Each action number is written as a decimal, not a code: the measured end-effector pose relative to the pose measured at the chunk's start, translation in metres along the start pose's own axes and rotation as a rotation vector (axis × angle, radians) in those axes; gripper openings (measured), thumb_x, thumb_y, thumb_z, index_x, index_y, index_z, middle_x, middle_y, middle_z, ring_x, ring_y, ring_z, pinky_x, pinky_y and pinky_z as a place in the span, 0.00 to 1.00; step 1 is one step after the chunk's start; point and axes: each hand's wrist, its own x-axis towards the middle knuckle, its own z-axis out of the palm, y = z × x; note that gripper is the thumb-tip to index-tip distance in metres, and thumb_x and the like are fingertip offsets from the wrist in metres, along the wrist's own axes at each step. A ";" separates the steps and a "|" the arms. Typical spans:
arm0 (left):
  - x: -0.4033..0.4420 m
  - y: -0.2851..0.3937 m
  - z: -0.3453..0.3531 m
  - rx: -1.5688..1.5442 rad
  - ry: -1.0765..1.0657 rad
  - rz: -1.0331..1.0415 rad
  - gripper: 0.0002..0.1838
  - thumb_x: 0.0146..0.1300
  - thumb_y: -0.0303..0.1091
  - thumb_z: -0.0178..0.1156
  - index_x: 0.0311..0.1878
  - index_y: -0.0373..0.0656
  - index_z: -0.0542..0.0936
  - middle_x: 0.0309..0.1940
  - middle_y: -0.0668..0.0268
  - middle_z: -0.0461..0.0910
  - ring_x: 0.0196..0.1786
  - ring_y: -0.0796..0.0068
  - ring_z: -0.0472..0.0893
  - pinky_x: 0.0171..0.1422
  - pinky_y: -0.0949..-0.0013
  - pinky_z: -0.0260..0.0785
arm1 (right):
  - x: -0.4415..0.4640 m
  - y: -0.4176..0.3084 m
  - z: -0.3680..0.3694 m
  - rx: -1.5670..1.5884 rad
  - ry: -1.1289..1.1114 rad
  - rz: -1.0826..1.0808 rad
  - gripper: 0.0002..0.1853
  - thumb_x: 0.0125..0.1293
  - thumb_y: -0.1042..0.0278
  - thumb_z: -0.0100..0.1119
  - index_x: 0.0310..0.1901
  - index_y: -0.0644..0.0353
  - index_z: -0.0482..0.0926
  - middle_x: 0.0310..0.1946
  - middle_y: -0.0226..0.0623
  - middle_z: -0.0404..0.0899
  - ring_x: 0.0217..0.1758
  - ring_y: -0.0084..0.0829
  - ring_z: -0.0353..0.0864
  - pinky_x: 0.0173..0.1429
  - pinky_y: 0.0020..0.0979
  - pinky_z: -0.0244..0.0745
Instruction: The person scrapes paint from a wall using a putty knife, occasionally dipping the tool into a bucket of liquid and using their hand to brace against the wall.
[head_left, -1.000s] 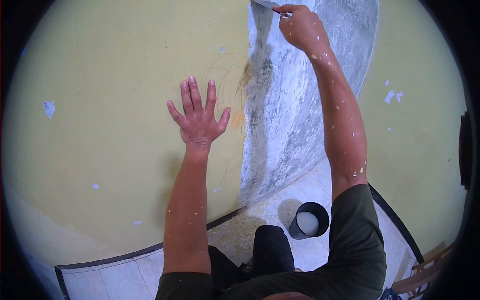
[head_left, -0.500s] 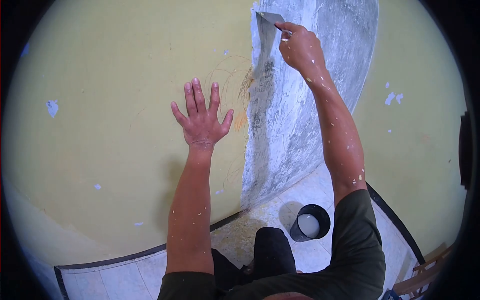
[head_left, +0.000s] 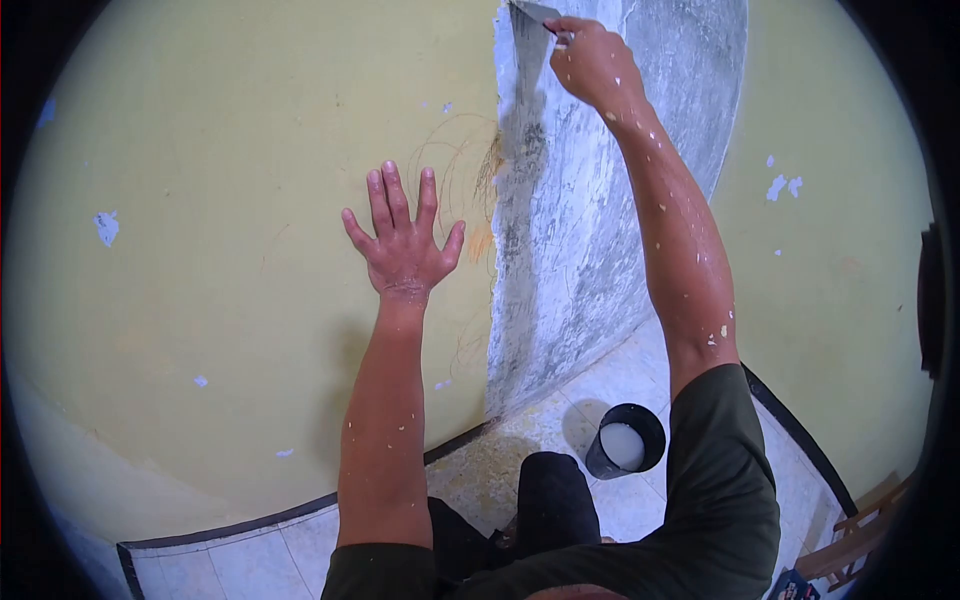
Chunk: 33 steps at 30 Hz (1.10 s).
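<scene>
My left hand [head_left: 405, 245] lies flat with fingers spread on the yellow-green painted wall [head_left: 230, 300]. Near the top of the view, my right hand [head_left: 597, 65] is wrapped round the handle of a putty knife [head_left: 538, 12]. Its metal blade sits at the ragged paint edge, partly cut off by the frame's top. Right of that edge, a grey-white scraped strip of wall [head_left: 580, 200] shows bare plaster. Brown and orange scribbles [head_left: 482, 242] mark the paint between my left hand and the edge. Pale paint flecks stick to both forearms.
A black bucket [head_left: 655, 430] with whitish liquid stands on the tiled floor near my knees. Paint scraps [head_left: 485, 475] litter the tiles by the wall's foot. A dark baseboard [head_left: 230, 525] runs along the wall. Wooden furniture [head_left: 850, 550] is at the lower right.
My right hand and the putty knife have moved slightly up and left along the paint edge. My left hand stays in place on the wall. The view has shifted a little.
</scene>
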 end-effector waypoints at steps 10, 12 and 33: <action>-0.003 0.001 -0.003 -0.008 -0.011 0.005 0.47 0.58 0.69 0.55 0.80 0.64 0.59 0.81 0.50 0.50 0.83 0.51 0.51 0.79 0.28 0.30 | 0.006 0.002 0.000 -0.026 -0.028 -0.032 0.23 0.60 0.69 0.57 0.57 0.44 0.85 0.46 0.45 0.88 0.49 0.52 0.86 0.57 0.44 0.81; 0.000 0.000 -0.002 0.003 -0.016 0.004 0.47 0.58 0.69 0.55 0.80 0.64 0.59 0.81 0.50 0.50 0.83 0.51 0.51 0.79 0.28 0.30 | -0.018 0.005 0.009 -0.028 0.005 -0.050 0.22 0.61 0.69 0.57 0.57 0.43 0.85 0.44 0.47 0.88 0.48 0.52 0.86 0.56 0.44 0.81; 0.000 0.001 -0.002 0.011 -0.027 0.000 0.47 0.58 0.69 0.55 0.80 0.65 0.59 0.82 0.51 0.49 0.83 0.52 0.50 0.79 0.29 0.29 | -0.018 -0.016 0.011 0.057 0.048 -0.056 0.21 0.57 0.65 0.61 0.54 0.52 0.85 0.42 0.53 0.87 0.46 0.56 0.86 0.53 0.49 0.81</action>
